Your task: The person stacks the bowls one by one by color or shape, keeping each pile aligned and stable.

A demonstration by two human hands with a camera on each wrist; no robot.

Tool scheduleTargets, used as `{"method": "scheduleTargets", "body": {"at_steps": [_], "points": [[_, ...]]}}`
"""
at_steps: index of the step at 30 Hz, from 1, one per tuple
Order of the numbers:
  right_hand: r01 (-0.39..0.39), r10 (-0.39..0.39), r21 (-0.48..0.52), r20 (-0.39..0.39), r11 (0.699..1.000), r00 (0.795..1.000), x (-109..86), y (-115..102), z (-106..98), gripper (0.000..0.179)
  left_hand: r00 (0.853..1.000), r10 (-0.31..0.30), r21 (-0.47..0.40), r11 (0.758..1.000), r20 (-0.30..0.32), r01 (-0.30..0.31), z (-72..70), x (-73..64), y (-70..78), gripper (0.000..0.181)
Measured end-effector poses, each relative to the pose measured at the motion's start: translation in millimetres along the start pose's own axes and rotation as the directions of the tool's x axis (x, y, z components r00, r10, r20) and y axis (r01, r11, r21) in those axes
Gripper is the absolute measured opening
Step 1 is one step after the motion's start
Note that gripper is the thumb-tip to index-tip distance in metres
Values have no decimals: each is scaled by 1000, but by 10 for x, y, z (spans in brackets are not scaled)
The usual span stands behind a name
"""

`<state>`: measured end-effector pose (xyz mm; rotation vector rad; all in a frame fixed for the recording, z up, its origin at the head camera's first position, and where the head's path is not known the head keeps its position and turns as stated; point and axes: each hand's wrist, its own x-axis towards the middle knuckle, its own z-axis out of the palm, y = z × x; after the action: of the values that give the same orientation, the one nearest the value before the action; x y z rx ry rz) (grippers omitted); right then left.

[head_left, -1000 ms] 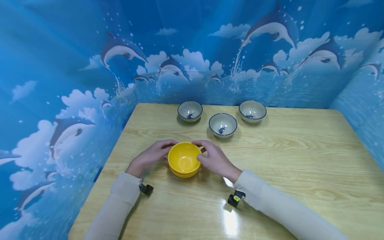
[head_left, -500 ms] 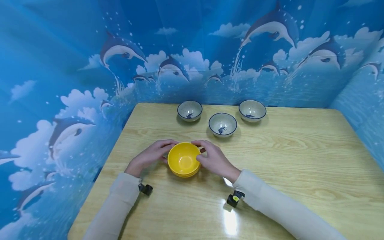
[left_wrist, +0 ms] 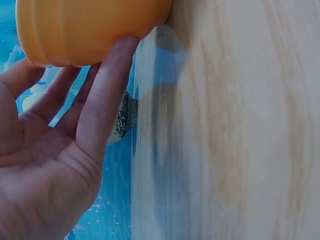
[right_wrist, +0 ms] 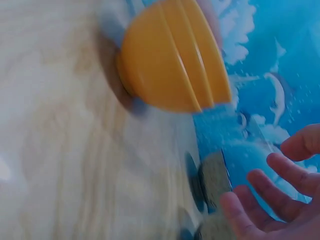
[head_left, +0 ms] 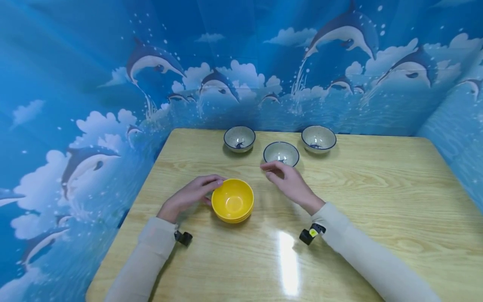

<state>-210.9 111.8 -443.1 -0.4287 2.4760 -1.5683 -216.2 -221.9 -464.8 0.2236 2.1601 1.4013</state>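
Note:
A nested stack of yellow bowls [head_left: 232,203] stands upright on the wooden table, left of centre. My left hand [head_left: 191,195] touches the stack's left side, its fingers extended against the outer wall and one fingertip at the rim. In the left wrist view, these fingers [left_wrist: 107,85] lie along the bowls' side with the palm apart from it. My right hand [head_left: 290,183] is off the stack, in the air and holding nothing. It overlaps the front of the middle patterned bowl [head_left: 277,152] in the head view. The right wrist view shows its fingers [right_wrist: 272,195] spread and loosely bent.
Behind the middle bowl stand two more pale blue-rimmed bowls, one at the back left [head_left: 239,139] and one at the back right [head_left: 318,139]. A dolphin-printed backdrop [head_left: 241,63] rises along the far edge of the table [head_left: 377,201].
My right hand has let go of the yellow bowls and moved right and away from me, toward the middle patterned bowl. My left hand stays at the stack, which has barely shifted.

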Motion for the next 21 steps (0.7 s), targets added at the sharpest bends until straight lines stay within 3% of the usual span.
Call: {"method": "scheduleTargets", "body": {"at_steps": [6,13,18,21], "points": [[-24,32,77,-104,997,994,70,53,-261,36,1000,-15,-2,1000,-11,15,3,-11,13,58],[27,5,144,-219,989,976,200,216,-439,38,1000,-7,0,1000,-8,7,8,-25,-5,60],[49,-14,123,-267,991,964,270,361,-486,43,1000,-13,-16,1000,-8,13,12,-11,-7,61],[17,11,103,-267,995,964,313,425,-497,51,1000,-16,-20,1000,-15,16,13,-11,5,61]]}}
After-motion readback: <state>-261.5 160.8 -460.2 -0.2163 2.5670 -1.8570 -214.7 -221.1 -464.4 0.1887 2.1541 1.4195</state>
